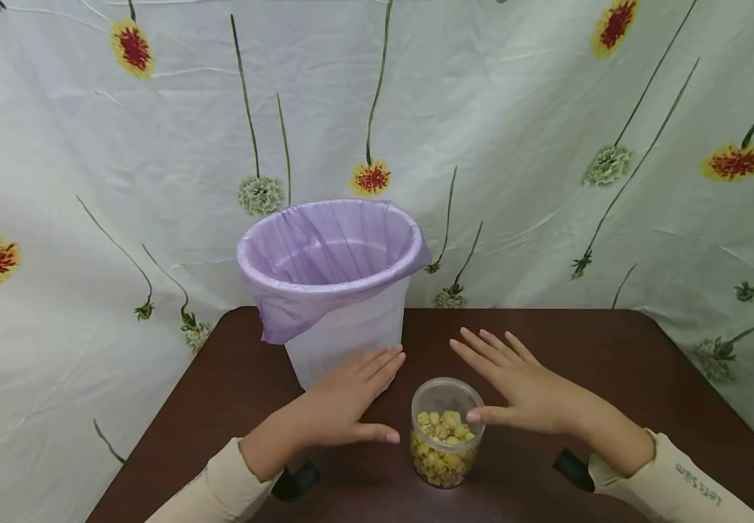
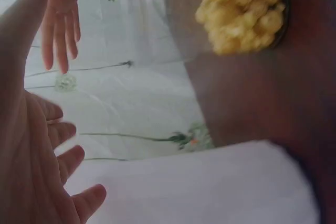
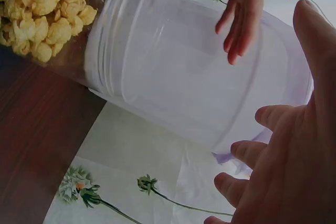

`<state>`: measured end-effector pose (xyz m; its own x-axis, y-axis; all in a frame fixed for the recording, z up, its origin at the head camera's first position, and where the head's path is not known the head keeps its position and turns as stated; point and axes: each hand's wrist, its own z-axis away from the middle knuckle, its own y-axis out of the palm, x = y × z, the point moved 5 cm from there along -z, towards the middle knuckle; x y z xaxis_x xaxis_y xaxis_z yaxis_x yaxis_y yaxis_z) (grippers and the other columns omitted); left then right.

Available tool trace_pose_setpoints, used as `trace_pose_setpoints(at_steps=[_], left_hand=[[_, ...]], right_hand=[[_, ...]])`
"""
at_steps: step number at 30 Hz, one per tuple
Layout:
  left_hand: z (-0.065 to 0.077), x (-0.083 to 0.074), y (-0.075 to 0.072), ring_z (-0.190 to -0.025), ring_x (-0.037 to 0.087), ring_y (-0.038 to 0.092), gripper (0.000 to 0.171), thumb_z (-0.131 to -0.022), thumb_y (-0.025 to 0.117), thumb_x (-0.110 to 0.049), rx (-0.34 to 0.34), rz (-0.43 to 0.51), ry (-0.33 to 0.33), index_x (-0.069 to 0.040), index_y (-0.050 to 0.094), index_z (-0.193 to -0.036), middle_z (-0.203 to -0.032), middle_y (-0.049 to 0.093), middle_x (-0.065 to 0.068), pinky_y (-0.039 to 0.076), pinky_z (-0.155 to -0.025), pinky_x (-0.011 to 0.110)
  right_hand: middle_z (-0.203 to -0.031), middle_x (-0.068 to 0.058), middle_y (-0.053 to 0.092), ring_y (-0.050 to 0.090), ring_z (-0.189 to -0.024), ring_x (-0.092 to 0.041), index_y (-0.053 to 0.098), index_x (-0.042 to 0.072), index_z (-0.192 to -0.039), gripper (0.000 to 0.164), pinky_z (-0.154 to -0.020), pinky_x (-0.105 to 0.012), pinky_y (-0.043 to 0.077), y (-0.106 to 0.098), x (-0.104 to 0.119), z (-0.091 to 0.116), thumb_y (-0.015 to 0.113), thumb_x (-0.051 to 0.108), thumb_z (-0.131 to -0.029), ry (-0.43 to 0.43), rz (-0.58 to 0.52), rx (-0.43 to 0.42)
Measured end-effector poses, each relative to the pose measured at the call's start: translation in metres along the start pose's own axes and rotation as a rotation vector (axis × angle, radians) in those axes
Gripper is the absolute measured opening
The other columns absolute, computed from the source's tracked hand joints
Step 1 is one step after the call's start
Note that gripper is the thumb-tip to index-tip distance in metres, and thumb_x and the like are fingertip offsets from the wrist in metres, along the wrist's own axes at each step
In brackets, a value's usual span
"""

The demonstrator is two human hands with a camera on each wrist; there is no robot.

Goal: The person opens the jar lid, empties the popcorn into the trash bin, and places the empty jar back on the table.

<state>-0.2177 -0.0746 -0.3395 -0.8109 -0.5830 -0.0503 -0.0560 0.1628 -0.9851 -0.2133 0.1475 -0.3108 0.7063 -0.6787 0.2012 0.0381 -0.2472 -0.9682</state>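
Observation:
A clear plastic jar [image 1: 444,459] stands upright on the dark table, partly filled with yellow popcorn [image 1: 442,428]. No lid shows on its rim. To its left my left hand [image 1: 344,399] hovers with fingers straight and thumb pointing at the jar. My right hand [image 1: 521,388] is on the other side, fingers extended, its thumb tip overlapping the jar's rim in the head view. Neither hand holds anything. In the left wrist view the popcorn [image 2: 241,11] shows at the top; the right wrist view has the popcorn [image 3: 47,11] at its upper left.
Behind my left hand stands a white bin [image 1: 351,330] lined with a purple bag [image 1: 305,312] folded over its rim. The dark brown table [image 1: 547,341] ends at a flowered cloth [image 1: 514,145] hanging behind it. Dark straps circle both wrists near the cream sleeves [image 1: 678,472].

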Motion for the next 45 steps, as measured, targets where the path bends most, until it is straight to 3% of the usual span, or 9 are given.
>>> trace_pose_setpoints(at_steps=[4, 10, 13, 19, 23, 29, 33, 38, 45], left_hand=[[0.007, 0.000, 0.023, -0.134, 0.024, 0.009, 0.099, -0.078, 0.043, -0.068, -0.013, 0.151, -0.044, -0.005, 0.004, -0.144, -0.148, 0.011, 0.012, 0.016, -0.105, 0.042], [0.014, -0.002, 0.059, -0.134, 0.025, 0.008, 0.102, -0.076, 0.057, -0.058, 0.030, 0.523, -0.153, -0.015, -0.005, -0.144, -0.149, 0.004, 0.008, 0.020, -0.102, 0.047], [0.013, -0.005, 0.074, -0.133, 0.026, 0.009, 0.101, -0.076, 0.061, -0.054, 0.010, 0.666, -0.200, -0.019, -0.005, -0.144, -0.149, 0.004, 0.008, 0.022, -0.100, 0.051], [0.010, -0.012, 0.099, -0.132, 0.029, 0.012, 0.097, -0.077, 0.067, -0.043, -0.069, 0.861, -0.251, -0.022, 0.001, -0.144, -0.148, 0.008, 0.008, 0.025, -0.097, 0.055], [0.007, -0.018, 0.111, -0.131, 0.029, 0.016, 0.097, -0.076, 0.069, -0.041, -0.114, 0.949, -0.290, -0.017, 0.005, -0.144, -0.146, 0.011, 0.010, 0.026, -0.098, 0.053], [0.002, -0.028, 0.121, -0.127, 0.023, 0.025, 0.098, -0.073, 0.075, -0.033, -0.210, 0.977, -0.306, -0.014, 0.008, -0.143, -0.143, 0.018, 0.008, 0.029, -0.098, 0.045], [-0.001, -0.032, 0.121, -0.123, 0.022, 0.032, 0.097, -0.070, 0.077, -0.028, -0.292, 0.969, -0.289, -0.014, 0.013, -0.141, -0.139, 0.024, 0.008, 0.031, -0.097, 0.045], [-0.003, -0.036, 0.120, -0.118, 0.022, 0.036, 0.095, -0.069, 0.078, -0.031, -0.348, 0.964, -0.305, -0.016, 0.016, -0.140, -0.136, 0.028, 0.007, 0.033, -0.093, 0.048], [-0.004, -0.041, 0.112, -0.124, 0.024, 0.025, 0.104, -0.064, 0.079, -0.039, -0.416, 0.848, -0.352, -0.020, 0.013, -0.141, -0.140, 0.022, 0.003, 0.029, -0.094, 0.054]], right_hand=[[-0.149, -0.002, 0.009, 0.006, -0.134, -0.022, 0.006, 0.025, -0.145, 0.087, -0.103, -0.052, 0.000, 0.007, 0.001, -0.001, 0.055, 0.055, -0.081, 0.001, -0.035, 0.020], [-0.148, -0.003, 0.013, 0.008, -0.134, -0.021, 0.008, 0.020, -0.146, 0.092, -0.104, -0.049, 0.002, 0.024, 0.002, -0.003, 0.055, 0.059, -0.078, 0.017, -0.117, 0.047], [-0.148, -0.003, 0.015, 0.009, -0.134, -0.022, 0.010, 0.016, -0.145, 0.094, -0.104, -0.048, 0.004, 0.033, 0.003, -0.004, 0.057, 0.059, -0.076, 0.018, -0.161, 0.051], [-0.147, -0.006, 0.019, 0.015, -0.132, -0.027, 0.012, 0.013, -0.145, 0.098, -0.102, -0.053, 0.013, 0.051, 0.004, -0.008, 0.061, 0.058, -0.074, 0.014, -0.197, 0.043], [-0.147, -0.006, 0.018, 0.016, -0.131, -0.030, 0.011, 0.014, -0.145, 0.104, -0.101, -0.053, 0.016, 0.060, 0.007, -0.010, 0.062, 0.063, -0.069, 0.017, -0.187, 0.022], [-0.148, -0.006, 0.015, 0.015, -0.132, -0.027, 0.008, 0.016, -0.145, 0.111, -0.099, -0.051, 0.023, 0.067, 0.010, -0.010, 0.067, 0.062, -0.064, 0.041, -0.194, -0.030], [-0.142, -0.013, 0.026, 0.024, -0.128, -0.027, 0.013, 0.013, -0.145, 0.107, -0.094, -0.047, 0.034, 0.068, 0.010, -0.011, 0.069, 0.059, -0.065, 0.062, -0.185, -0.082], [-0.132, -0.015, 0.035, 0.033, -0.121, -0.029, 0.020, 0.012, -0.143, 0.101, -0.084, -0.045, 0.043, 0.068, 0.009, -0.009, 0.070, 0.055, -0.066, 0.083, -0.167, -0.133], [-0.131, -0.012, 0.034, 0.034, -0.119, -0.028, 0.022, 0.016, -0.142, 0.099, -0.078, -0.045, 0.045, 0.065, 0.012, -0.007, 0.074, 0.045, -0.062, 0.096, -0.208, -0.215]])
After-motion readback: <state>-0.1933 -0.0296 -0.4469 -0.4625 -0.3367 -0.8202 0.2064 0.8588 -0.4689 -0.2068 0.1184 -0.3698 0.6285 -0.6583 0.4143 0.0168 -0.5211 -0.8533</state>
